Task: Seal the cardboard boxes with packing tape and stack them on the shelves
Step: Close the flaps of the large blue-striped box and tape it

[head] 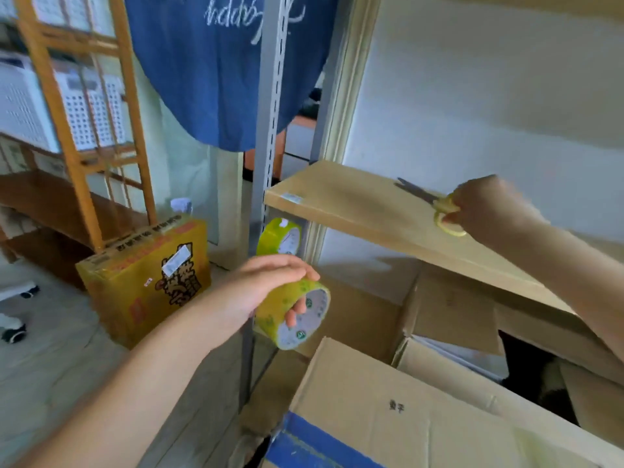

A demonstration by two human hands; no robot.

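So far we have only tools in hand: our left hand (pixel 266 288) clamps the tape roll (pixel 293 315), our right hand (pixel 486 207) pinches the scissors (pixel 435 204) on the shelf (pixel 354 204). Below both grips, the cardboard box (pixel 405 410) gapes unsealed, unstacked.

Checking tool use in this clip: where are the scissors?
In the head view, right side: the scissors lie on the tan shelf board, their yellow handles gripped by the right hand.
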